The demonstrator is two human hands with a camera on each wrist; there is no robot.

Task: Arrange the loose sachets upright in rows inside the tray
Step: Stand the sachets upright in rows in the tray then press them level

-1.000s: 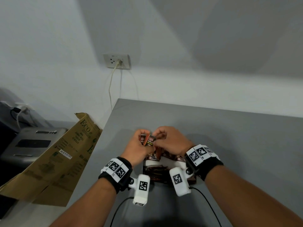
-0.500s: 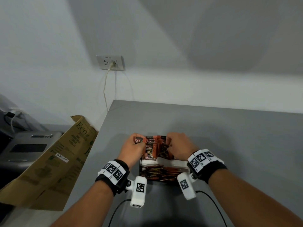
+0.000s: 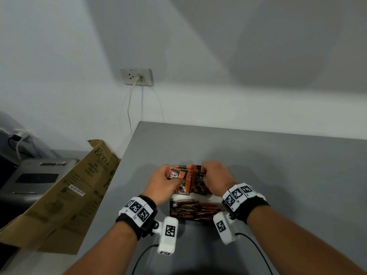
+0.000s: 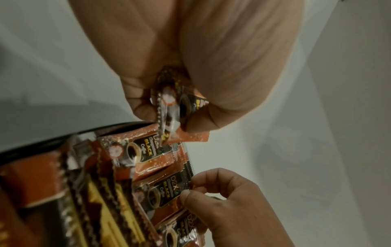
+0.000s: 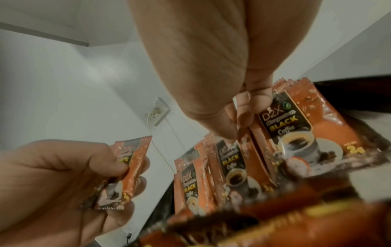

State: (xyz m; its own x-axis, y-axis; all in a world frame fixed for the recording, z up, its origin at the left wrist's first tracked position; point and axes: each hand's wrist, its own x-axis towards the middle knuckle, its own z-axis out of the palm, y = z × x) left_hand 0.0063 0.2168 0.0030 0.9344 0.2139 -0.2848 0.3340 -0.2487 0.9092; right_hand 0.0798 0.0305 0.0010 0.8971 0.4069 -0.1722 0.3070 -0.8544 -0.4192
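Orange "D2X Black Coffee" sachets [image 3: 198, 183] stand upright in the far part of a small tray [image 3: 215, 199]; more sachets [image 3: 195, 210] lie flat in its near part. My left hand [image 3: 168, 175] pinches a small bunch of sachets [image 4: 175, 107] at the row's left end, just above the standing ones [image 4: 143, 155]. My right hand [image 3: 206, 171] pinches the top edges of the upright sachets [image 5: 283, 120] at the right end. In the right wrist view the left hand [image 5: 118, 168] grips its bunch [image 5: 131, 163] beside the row.
The tray sits on a grey table [image 3: 278, 175] near its left edge. A folded cardboard box [image 3: 65, 191] and a grey device [image 3: 33, 179] lie off to the left. A wall socket [image 3: 137, 76] with a hanging cable is behind. Wrist camera cables trail toward me.
Both hands came down from above the tray and moved apart. The sachets once bunched between them now stand in the tray's far part, with the left hand still holding a few.
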